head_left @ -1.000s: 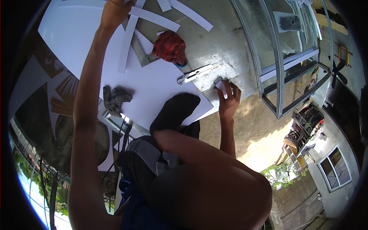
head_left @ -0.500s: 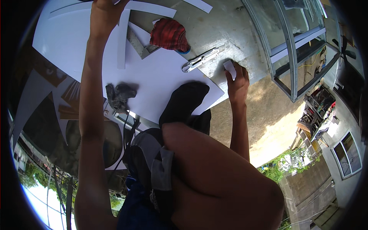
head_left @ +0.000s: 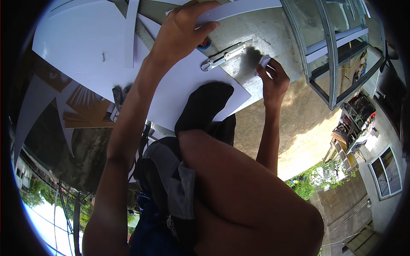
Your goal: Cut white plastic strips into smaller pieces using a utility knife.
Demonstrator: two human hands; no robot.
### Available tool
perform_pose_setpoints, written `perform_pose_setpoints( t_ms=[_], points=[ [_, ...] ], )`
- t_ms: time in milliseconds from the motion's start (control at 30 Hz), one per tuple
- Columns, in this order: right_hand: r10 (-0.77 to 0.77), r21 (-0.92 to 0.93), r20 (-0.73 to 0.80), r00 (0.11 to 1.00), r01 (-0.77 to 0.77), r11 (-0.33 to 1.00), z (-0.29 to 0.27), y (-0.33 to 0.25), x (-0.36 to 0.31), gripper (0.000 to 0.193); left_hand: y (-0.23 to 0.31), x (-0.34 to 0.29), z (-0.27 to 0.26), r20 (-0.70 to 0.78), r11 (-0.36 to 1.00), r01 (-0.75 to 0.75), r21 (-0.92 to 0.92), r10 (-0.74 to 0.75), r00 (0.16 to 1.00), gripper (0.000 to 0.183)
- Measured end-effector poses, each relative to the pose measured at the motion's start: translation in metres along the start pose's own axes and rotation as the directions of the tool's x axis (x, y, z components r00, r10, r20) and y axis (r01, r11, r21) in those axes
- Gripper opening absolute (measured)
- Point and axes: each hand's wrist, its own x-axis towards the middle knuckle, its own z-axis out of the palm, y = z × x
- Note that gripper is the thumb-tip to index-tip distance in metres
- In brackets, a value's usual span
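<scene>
My left hand (head_left: 188,27) is closed on a long white strip (head_left: 247,10), which passes between its thumb and forefinger and runs off to the right. My right hand (head_left: 273,77) pinches a small folded white piece (head_left: 264,62) between thumb and fingers, over the bare metal surface. Between the hands lies a flat silver metal tool (head_left: 226,55) with a slot and a rounded end, partly over the edge of the large white sheet (head_left: 85,38). Behind my left hand, only a bit of the red and black cloth (head_left: 206,43) shows.
My foot in a black sock (head_left: 205,104) rests on the white sheet. Another white strip (head_left: 131,42) and a grey metal square (head_left: 144,34) lie on the left. A dark grey crumpled thing (head_left: 117,94) is partly behind my forearm. A metal-framed glass case (head_left: 326,55) stands at right.
My left hand has come right and nearer, bringing the white strip across the metal surface. My right hand has shifted slightly right, and its white piece has turned.
</scene>
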Motion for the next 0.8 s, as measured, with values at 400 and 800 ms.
perform_pose_setpoints(
  t_ms=[400,800],
  points=[
    [0.185,0.651,0.138,0.973,-0.230,0.723,-0.006,-0.027,-0.011,0.045,0.001,-0.022,0.050,0.119,0.999,-0.047,0.012,0.046,0.992,0.038],
    [0.046,0.325,-0.152,0.987,0.006,0.946,-0.023,-0.004,-0.010,0.042,-0.008,-0.002,0.056,0.136,0.635,-0.398,0.662,0.421,0.897,0.039]
  ],
)
